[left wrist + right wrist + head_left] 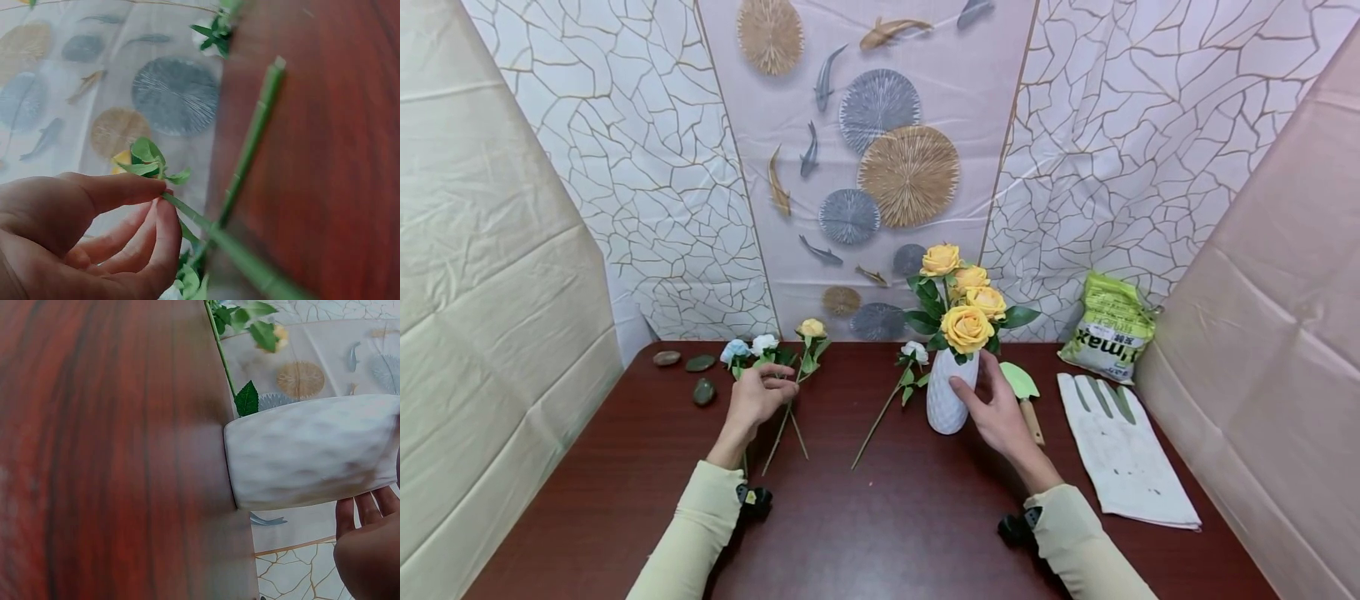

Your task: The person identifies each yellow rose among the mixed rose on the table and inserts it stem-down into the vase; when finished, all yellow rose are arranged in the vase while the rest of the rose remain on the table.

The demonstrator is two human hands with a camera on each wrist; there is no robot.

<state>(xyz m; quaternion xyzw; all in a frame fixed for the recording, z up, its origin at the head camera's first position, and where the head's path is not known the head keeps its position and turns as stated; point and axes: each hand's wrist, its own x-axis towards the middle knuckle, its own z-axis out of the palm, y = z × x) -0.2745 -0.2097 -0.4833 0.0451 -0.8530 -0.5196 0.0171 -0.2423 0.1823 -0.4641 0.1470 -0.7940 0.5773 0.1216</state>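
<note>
At the left of the table, my left hand [762, 396] pinches the green stem [194, 215] of a single yellow rose [812, 328] between thumb and fingertips. Its stem crosses another green stem [253, 137] in the left wrist view. A pale blue flower [734, 351] and a white flower [764, 343] lie just beyond that hand. My right hand [1000, 412] holds a white textured vase [946, 400] by its right side, thumb in front. The vase stands upright with several yellow roses [966, 329] in it. Most of the right fingers are hidden behind it in the head view.
A white flower [915, 352] on a long stem lies left of the vase. Three stones, one of them dark [703, 392], sit at the far left. Rightward are a green trowel [1030, 417], white gloves [1127, 458] and a green bag [1108, 329] by the wall.
</note>
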